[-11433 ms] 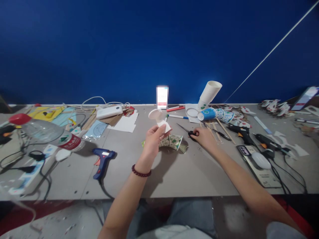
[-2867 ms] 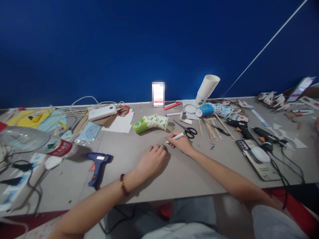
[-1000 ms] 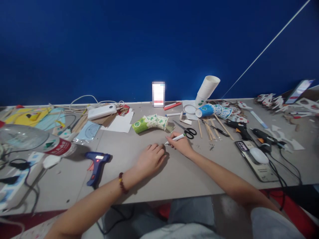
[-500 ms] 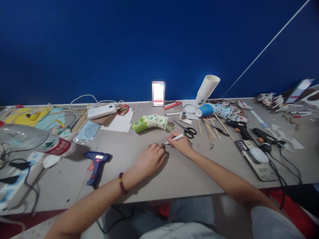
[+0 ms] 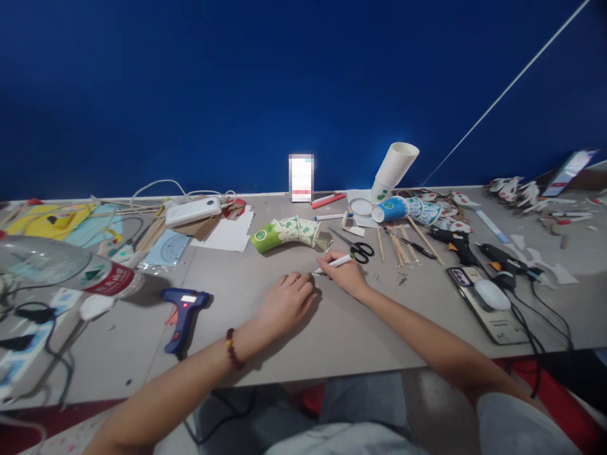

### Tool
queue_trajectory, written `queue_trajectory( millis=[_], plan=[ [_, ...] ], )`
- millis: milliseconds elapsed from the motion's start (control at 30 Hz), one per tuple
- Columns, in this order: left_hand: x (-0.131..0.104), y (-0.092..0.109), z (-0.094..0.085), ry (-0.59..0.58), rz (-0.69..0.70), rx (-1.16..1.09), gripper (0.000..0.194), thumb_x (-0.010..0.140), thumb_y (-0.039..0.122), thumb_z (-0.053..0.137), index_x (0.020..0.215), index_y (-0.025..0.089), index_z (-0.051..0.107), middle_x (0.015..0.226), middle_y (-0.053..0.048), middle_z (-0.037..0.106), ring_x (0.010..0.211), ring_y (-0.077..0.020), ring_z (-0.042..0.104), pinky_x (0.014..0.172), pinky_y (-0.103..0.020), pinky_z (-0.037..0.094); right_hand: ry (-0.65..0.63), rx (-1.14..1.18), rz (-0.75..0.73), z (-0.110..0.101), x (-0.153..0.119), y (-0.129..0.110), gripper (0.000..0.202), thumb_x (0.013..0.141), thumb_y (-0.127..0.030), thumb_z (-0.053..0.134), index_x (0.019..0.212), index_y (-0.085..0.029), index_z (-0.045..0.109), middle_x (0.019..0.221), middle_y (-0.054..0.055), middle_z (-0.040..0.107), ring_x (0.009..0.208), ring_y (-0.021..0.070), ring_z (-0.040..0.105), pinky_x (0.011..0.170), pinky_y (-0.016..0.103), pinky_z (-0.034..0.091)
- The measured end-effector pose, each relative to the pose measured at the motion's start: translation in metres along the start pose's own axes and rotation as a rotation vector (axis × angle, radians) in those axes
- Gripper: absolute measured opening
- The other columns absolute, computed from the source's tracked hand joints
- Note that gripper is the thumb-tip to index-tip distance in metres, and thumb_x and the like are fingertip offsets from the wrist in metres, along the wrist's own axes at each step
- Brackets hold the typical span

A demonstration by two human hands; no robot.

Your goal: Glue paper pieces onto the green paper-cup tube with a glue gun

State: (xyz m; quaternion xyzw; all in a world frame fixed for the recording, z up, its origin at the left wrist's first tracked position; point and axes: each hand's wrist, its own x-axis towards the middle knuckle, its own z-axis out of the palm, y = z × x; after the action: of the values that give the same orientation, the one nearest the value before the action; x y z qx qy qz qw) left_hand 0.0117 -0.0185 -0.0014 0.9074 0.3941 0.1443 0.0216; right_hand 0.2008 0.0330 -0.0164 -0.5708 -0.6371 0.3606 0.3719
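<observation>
A white marker (image 5: 340, 261) with a green end is gripped in my right hand (image 5: 345, 276), its tip pointing down and left at the tabletop. Just left of the tip, my left hand (image 5: 287, 300) rests palm down on the table, fingers loosely bent and slightly apart. Whatever may lie under its palm is hidden. Beyond the hands lies a green and white fish (image 5: 284, 232) that looks made of joined paper cups. Black-handled scissors (image 5: 361, 251) lie right behind my right hand.
A blue glue gun (image 5: 183, 316) and a large plastic bottle (image 5: 71, 265) lie to the left. Rightward are a blue cup fish (image 5: 408, 210), wooden sticks (image 5: 401, 246), black glue guns (image 5: 502, 262) and a phone (image 5: 484, 316). A tilted stack of paper cups (image 5: 396, 167) stands behind.
</observation>
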Motion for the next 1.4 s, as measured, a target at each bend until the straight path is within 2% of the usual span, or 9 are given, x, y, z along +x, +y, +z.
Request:
queue_trajectory(
  millis=[233,433,700,1033,1200,1400],
  plan=[
    [-0.0005,0.0004,0.0006,-0.020,-0.001,0.026,0.018,0.097,0.028,0.044,0.097,0.018,0.059,0.117,-0.008,0.064,0.098,-0.0227,0.056,0.080,-0.038,0.046,0.009,-0.029,0.004,0.0009,0.0008,0.0015,0.033,0.079,-0.041,0.059,0.054,-0.024,0.047,0.045,-0.004,0.053,0.045,0.0132,0.049,0.050,0.024,0.037],
    [-0.0003,0.0006,0.0003,-0.015,-0.002,0.034,0.019,0.098,0.029,0.043,0.095,0.018,0.059,0.116,-0.007,0.064,0.096,-0.0222,0.056,0.079,-0.038,0.045,0.057,0.040,0.017,-0.0016,0.0006,-0.0004,0.035,0.080,-0.047,0.055,0.055,-0.024,0.048,0.046,-0.002,0.054,0.045,0.0143,0.050,0.048,0.025,0.039],
    [-0.0008,-0.0002,0.0014,-0.019,-0.003,0.031,0.018,0.097,0.028,0.043,0.096,0.018,0.058,0.116,-0.008,0.064,0.097,-0.0225,0.056,0.079,-0.038,0.045,0.043,-0.032,-0.019,0.0002,0.0000,0.0036,0.034,0.081,-0.043,0.058,0.055,-0.023,0.048,0.045,-0.004,0.054,0.047,0.0133,0.050,0.051,0.024,0.038],
    [-0.0001,0.0004,0.0015,-0.016,-0.005,0.031,0.018,0.097,0.028,0.044,0.096,0.018,0.059,0.115,-0.008,0.064,0.096,-0.0225,0.056,0.079,-0.038,0.045,0.065,0.025,-0.023,0.0009,0.0015,0.0070,0.034,0.078,-0.040,0.058,0.051,-0.023,0.046,0.042,-0.004,0.051,0.042,0.0128,0.047,0.047,0.024,0.036],
    [-0.0002,0.0006,0.0011,0.002,0.006,0.025,0.018,0.097,0.027,0.044,0.094,0.018,0.059,0.116,-0.008,0.064,0.096,-0.0228,0.055,0.079,-0.039,0.046,0.130,0.157,-0.013,-0.0014,-0.0005,0.0041,0.035,0.081,-0.048,0.058,0.058,-0.022,0.050,0.047,-0.002,0.058,0.045,0.0141,0.054,0.049,0.024,0.042],
    [-0.0008,-0.0007,0.0036,0.012,0.028,0.030,0.017,0.097,0.027,0.045,0.095,0.017,0.058,0.114,-0.008,0.064,0.094,-0.0225,0.055,0.078,-0.038,0.046,0.032,0.236,0.036,-0.0021,-0.0039,0.0012,0.032,0.084,-0.052,0.057,0.074,-0.022,0.055,0.058,0.000,0.067,0.048,0.0138,0.060,0.041,0.021,0.042]
  ],
)
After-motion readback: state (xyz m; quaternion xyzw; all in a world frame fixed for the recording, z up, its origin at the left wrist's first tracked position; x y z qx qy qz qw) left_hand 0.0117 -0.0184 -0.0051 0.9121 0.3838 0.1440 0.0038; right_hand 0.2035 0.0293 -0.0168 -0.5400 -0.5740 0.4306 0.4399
